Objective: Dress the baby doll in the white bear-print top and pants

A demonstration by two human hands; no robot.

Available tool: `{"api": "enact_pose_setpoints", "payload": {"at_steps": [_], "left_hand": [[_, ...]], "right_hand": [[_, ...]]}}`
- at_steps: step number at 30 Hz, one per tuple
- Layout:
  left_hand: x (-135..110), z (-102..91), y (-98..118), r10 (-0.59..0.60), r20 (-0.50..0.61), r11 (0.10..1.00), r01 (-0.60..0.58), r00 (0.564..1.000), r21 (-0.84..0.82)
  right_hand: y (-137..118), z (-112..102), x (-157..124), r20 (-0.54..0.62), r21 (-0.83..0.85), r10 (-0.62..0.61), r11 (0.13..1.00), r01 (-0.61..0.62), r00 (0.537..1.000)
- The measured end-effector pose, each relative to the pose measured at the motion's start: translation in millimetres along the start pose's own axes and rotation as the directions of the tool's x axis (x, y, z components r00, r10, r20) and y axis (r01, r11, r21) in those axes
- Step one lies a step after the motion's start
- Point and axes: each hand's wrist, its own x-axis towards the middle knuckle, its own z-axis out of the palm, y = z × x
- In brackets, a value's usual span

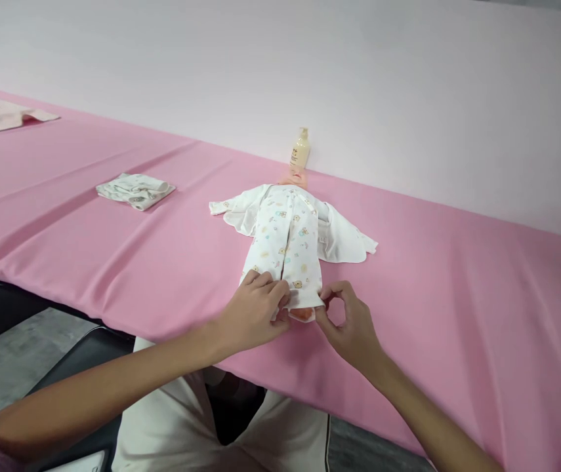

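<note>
A small white baby gown (304, 223) with a printed bear pattern is spread face up on the table, its sleeves out to both sides. It appears to be on a doll; a pinkish head (294, 176) shows above the collar and an orange-brown part (301, 314) shows below the hem. My left hand (258, 308) pinches the gown's lower edge near the middle, fingers curled over it. At the hem's right corner, my right hand (349, 321) holds the cloth between thumb and index finger. The gown's lower left corner is partly hidden by my left hand.
A cream pump bottle (300, 149) stands behind the head, by the white wall (408, 98). On the pink tablecloth (201, 275), a folded printed cloth (136, 190) lies to the left, and a pale pink cloth (4, 113) farther left. Dark chairs (81, 360) are below the table's edge.
</note>
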Motion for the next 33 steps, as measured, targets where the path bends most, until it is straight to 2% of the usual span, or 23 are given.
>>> {"api": "enact_pose_setpoints", "payload": {"at_steps": [3, 6, 8, 11, 14, 17, 20, 22, 24, 27, 33], "left_hand": [[-3, -3.3, 1, -0.031, 0.013, 0.999, 0.031, 0.999, -0.038], [-12, -5.2, 6, -0.016, 0.080, 1.000, 0.017, 0.997, -0.014], [-19, -9.4, 8, 0.010, 0.117, 0.999, -0.006, 0.993, -0.037], [-27, -21.8, -3, 0.027, 0.095, 0.991, -0.015, 0.995, -0.134], [-19, -33.4, -44, -0.025, -0.013, 0.989, 0.022, 1.000, -0.144], [7, -33.2, -106, -0.076, -0.103, 0.995, 0.069, 0.992, -0.071], [42, -19.4, -157, -0.046, -0.069, 0.997, 0.042, 0.997, -0.059], [62, -6.1, -174, -0.023, -0.004, 0.997, 0.023, 1.000, -0.073], [76, 6.5, -179, -0.019, 0.052, 0.995, 0.024, 0.998, -0.097], [83, 19.4, -175, -0.030, 0.077, 0.990, 0.040, 0.997, -0.139], [82, 30.2, -165, -0.059, 0.060, 0.992, 0.065, 0.996, -0.112]], "right_hand": [[-1, -1, 3, 0.026, -0.083, -0.061, 0.995, 0.063, 0.998], [4, -3, -1, 0.147, -0.215, -0.168, 0.956, 0.197, 0.975], [7, -7, -8, 0.217, -0.245, -0.220, 0.931, 0.271, 0.951], [11, -20, -15, 0.267, -0.230, -0.210, 0.934, 0.274, 0.940], [19, -34, -5, 0.248, -0.243, -0.125, 0.952, 0.187, 0.961], [37, -35, 28, 0.189, -0.306, -0.017, 0.949, 0.075, 0.982], [65, -18, 71, 0.172, -0.363, -0.032, 0.927, 0.093, 0.985], [83, -2, 95, 0.181, -0.372, -0.057, 0.920, 0.122, 0.982], [98, 12, 110, 0.179, -0.369, -0.061, 0.921, 0.125, 0.982], [111, 24, 115, 0.143, -0.364, -0.060, 0.925, 0.109, 0.988], [113, 26, 111, 0.165, -0.331, 0.005, 0.942, 0.051, 0.986]]}}
